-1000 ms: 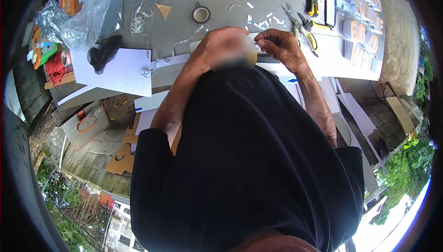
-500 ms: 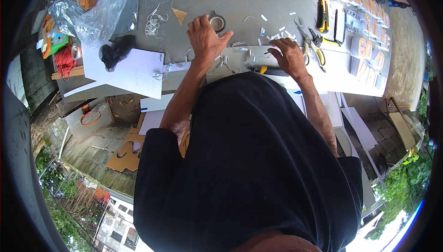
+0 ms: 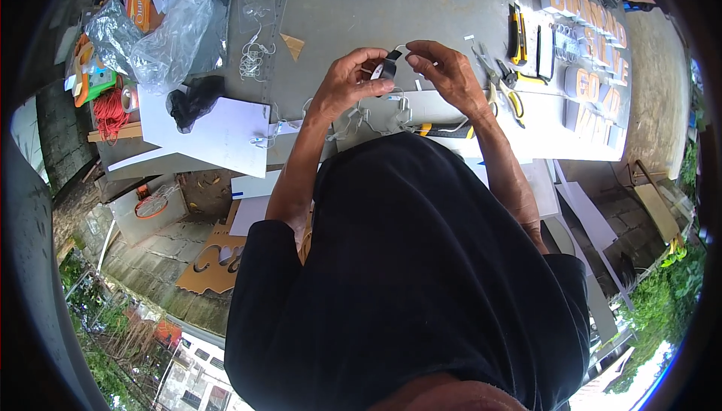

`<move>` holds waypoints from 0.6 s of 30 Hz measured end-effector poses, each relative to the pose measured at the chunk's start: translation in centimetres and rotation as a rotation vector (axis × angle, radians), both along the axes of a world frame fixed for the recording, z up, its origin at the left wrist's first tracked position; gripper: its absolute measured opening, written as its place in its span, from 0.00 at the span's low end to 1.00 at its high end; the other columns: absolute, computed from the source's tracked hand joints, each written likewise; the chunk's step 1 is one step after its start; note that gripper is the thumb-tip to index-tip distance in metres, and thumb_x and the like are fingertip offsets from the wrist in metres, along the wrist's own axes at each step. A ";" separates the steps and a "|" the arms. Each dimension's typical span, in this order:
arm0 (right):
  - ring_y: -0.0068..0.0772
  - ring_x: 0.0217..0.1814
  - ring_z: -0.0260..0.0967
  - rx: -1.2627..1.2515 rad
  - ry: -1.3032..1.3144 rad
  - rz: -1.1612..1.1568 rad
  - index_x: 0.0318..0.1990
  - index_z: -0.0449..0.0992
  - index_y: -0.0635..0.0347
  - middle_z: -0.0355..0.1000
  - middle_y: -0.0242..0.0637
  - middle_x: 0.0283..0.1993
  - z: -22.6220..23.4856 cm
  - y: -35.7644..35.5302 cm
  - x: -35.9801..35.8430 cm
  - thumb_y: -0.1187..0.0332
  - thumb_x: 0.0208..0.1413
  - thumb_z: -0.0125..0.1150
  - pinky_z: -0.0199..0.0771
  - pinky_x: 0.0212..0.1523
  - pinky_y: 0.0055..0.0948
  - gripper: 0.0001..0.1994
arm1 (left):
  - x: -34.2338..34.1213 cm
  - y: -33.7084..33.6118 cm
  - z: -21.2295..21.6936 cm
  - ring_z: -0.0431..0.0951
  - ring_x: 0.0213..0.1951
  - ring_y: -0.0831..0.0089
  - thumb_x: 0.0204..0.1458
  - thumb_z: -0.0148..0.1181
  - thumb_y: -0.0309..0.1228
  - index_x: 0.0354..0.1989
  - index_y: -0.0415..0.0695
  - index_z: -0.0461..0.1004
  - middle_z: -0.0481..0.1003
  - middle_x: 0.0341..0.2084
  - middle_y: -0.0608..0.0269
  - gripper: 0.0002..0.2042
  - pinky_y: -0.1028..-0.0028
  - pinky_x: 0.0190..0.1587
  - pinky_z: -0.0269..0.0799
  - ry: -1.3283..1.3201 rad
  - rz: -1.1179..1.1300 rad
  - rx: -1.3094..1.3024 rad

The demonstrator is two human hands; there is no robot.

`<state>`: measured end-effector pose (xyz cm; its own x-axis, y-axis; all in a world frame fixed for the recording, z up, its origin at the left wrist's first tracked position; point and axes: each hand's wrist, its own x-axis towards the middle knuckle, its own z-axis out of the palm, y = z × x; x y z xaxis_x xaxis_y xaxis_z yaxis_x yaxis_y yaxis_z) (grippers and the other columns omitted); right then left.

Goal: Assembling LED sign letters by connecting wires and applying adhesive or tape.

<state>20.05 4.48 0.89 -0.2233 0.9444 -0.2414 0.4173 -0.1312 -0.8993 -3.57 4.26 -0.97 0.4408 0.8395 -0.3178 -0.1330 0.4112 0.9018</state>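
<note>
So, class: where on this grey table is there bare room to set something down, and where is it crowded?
Bare: the grey table beyond both hands, between the clear plastic bags and the utility knife. Crowded: the cut-out letters at right and the wire bits under the hands.

We see a grey surface (image 3: pixel 421 5), a black shirt (image 3: pixel 421 276), a white sheet (image 3: pixel 218 133) under a black crumpled lump (image 3: pixel 192 99). We spot red cord (image 3: pixel 111 110), yellow-and-black cutters (image 3: pixel 516 33), orange block letters (image 3: pixel 587 57) and a small black-and-white roll (image 3: pixel 387 69) between our hands.
</note>
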 end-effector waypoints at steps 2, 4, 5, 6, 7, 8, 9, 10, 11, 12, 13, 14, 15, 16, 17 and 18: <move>0.39 0.45 0.80 0.092 0.022 0.034 0.54 0.78 0.64 0.81 0.47 0.46 0.2 0.1 -0.1 0.53 0.63 0.62 0.78 0.47 0.34 0.22 | 0.3 -0.3 0.6 0.77 0.42 0.73 0.46 0.76 0.32 0.57 0.34 0.72 0.76 0.44 0.57 0.30 0.72 0.48 0.76 0.056 -0.057 0.109; 0.38 0.35 0.80 0.186 -0.022 0.023 0.42 0.83 0.63 0.82 0.43 0.37 0.8 -0.2 -0.4 0.61 0.58 0.68 0.78 0.39 0.34 0.13 | 0.7 -0.7 0.4 0.78 0.43 0.73 0.46 0.76 0.33 0.56 0.35 0.73 0.75 0.44 0.57 0.29 0.73 0.48 0.76 0.045 -0.063 0.178; 0.38 0.33 0.80 0.200 -0.022 0.006 0.41 0.83 0.63 0.81 0.43 0.36 0.9 -0.5 -0.4 0.63 0.58 0.68 0.77 0.37 0.34 0.12 | 0.9 -0.7 0.5 0.78 0.43 0.72 0.46 0.76 0.33 0.55 0.35 0.74 0.75 0.45 0.58 0.28 0.72 0.48 0.76 0.066 -0.082 0.207; 0.39 0.32 0.79 0.214 -0.018 -0.004 0.39 0.83 0.63 0.81 0.42 0.34 0.8 -0.6 -0.5 0.65 0.57 0.69 0.77 0.36 0.34 0.10 | 1.0 -0.9 0.5 0.78 0.44 0.72 0.46 0.76 0.33 0.54 0.35 0.75 0.75 0.45 0.59 0.28 0.72 0.48 0.75 0.091 -0.091 0.236; 0.39 0.31 0.79 0.215 -0.042 0.005 0.39 0.83 0.63 0.81 0.42 0.34 1.1 -0.7 -0.5 0.66 0.57 0.68 0.76 0.35 0.34 0.09 | 1.2 -1.1 0.4 0.78 0.45 0.71 0.45 0.76 0.33 0.53 0.35 0.76 0.75 0.45 0.60 0.27 0.72 0.49 0.75 0.115 -0.097 0.252; 0.40 0.31 0.78 0.211 -0.070 0.007 0.38 0.83 0.63 0.80 0.42 0.33 1.3 -1.1 -0.3 0.67 0.57 0.68 0.76 0.34 0.35 0.08 | 1.4 -1.2 0.8 0.78 0.46 0.70 0.45 0.76 0.32 0.54 0.35 0.75 0.75 0.46 0.59 0.28 0.71 0.49 0.74 0.089 -0.108 0.171; 0.41 0.31 0.78 0.231 -0.074 -0.003 0.37 0.82 0.64 0.80 0.44 0.33 1.5 -1.4 -0.4 0.68 0.56 0.68 0.75 0.34 0.36 0.08 | 1.4 -1.5 0.6 0.78 0.46 0.70 0.45 0.75 0.32 0.54 0.35 0.76 0.76 0.46 0.58 0.27 0.71 0.48 0.74 0.067 -0.113 0.171; 0.44 0.31 0.77 0.296 -0.069 -0.003 0.36 0.82 0.63 0.79 0.43 0.33 1.7 -1.8 -0.3 0.69 0.55 0.68 0.75 0.34 0.37 0.07 | 1.4 -1.7 0.3 0.79 0.46 0.70 0.46 0.75 0.32 0.54 0.35 0.76 0.77 0.46 0.57 0.27 0.71 0.47 0.74 0.045 -0.119 0.173; 0.45 0.31 0.77 0.343 -0.105 0.019 0.35 0.82 0.63 0.78 0.44 0.32 1.9 -2.1 -0.1 0.69 0.55 0.67 0.75 0.34 0.38 0.06 | 1.6 -1.9 0.6 0.79 0.46 0.70 0.47 0.74 0.33 0.54 0.34 0.76 0.77 0.46 0.57 0.26 0.72 0.47 0.74 0.065 -0.128 0.156; 0.47 0.31 0.77 0.389 -0.141 0.043 0.34 0.82 0.63 0.77 0.44 0.32 2.3 -2.5 0.0 0.70 0.54 0.67 0.75 0.34 0.40 0.06 | 1.7 -2.2 1.0 0.79 0.46 0.70 0.47 0.74 0.33 0.54 0.34 0.76 0.78 0.46 0.56 0.26 0.72 0.46 0.74 0.087 -0.133 0.140; 0.49 0.31 0.76 0.408 -0.163 0.033 0.33 0.81 0.63 0.76 0.44 0.31 2.5 -3.1 0.0 0.70 0.54 0.66 0.75 0.34 0.41 0.05 | 1.8 -2.4 0.9 0.79 0.46 0.70 0.48 0.73 0.35 0.54 0.35 0.77 0.79 0.45 0.56 0.26 0.72 0.46 0.74 0.094 -0.137 0.172; 0.49 0.32 0.76 0.433 -0.153 0.025 0.33 0.81 0.63 0.76 0.44 0.31 2.9 -3.4 -0.1 0.71 0.53 0.67 0.75 0.34 0.41 0.04 | 1.9 -2.7 1.0 0.80 0.45 0.70 0.47 0.73 0.37 0.53 0.35 0.78 0.80 0.43 0.56 0.26 0.71 0.45 0.74 0.119 -0.124 0.236; 0.48 0.32 0.76 0.446 -0.149 0.027 0.33 0.80 0.63 0.76 0.43 0.31 3.3 -3.8 -0.1 0.72 0.53 0.67 0.75 0.33 0.41 0.04 | 2.0 -2.9 1.5 0.79 0.44 0.70 0.48 0.72 0.34 0.53 0.33 0.76 0.79 0.43 0.56 0.25 0.72 0.46 0.75 0.152 -0.133 0.269; 0.48 0.32 0.76 0.458 -0.144 0.029 0.34 0.80 0.63 0.76 0.43 0.31 3.6 -4.0 0.0 0.73 0.53 0.67 0.75 0.33 0.41 0.04 | 2.1 -3.1 2.0 0.79 0.44 0.71 0.50 0.71 0.31 0.53 0.30 0.75 0.78 0.43 0.56 0.24 0.73 0.46 0.76 0.187 -0.142 0.301; 0.47 0.32 0.76 0.471 -0.137 0.028 0.34 0.80 0.63 0.75 0.43 0.31 3.8 -4.3 0.1 0.73 0.52 0.66 0.75 0.33 0.40 0.04 | 2.3 -3.2 2.8 0.79 0.42 0.71 0.49 0.72 0.33 0.52 0.30 0.76 0.78 0.42 0.55 0.24 0.73 0.45 0.76 0.224 -0.138 0.338; 0.45 0.32 0.76 0.453 -0.111 0.002 0.34 0.80 0.62 0.75 0.43 0.31 3.8 -4.6 0.0 0.73 0.52 0.67 0.76 0.33 0.40 0.04 | 2.4 -3.3 3.5 0.79 0.42 0.71 0.48 0.73 0.34 0.52 0.30 0.76 0.78 0.42 0.55 0.26 0.73 0.46 0.76 0.266 -0.146 0.355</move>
<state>20.08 -0.13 4.68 -0.2212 0.9598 0.1728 0.5141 0.2653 -0.8156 -1.22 0.96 2.54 0.5049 0.8518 -0.1397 0.1580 0.0679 0.9851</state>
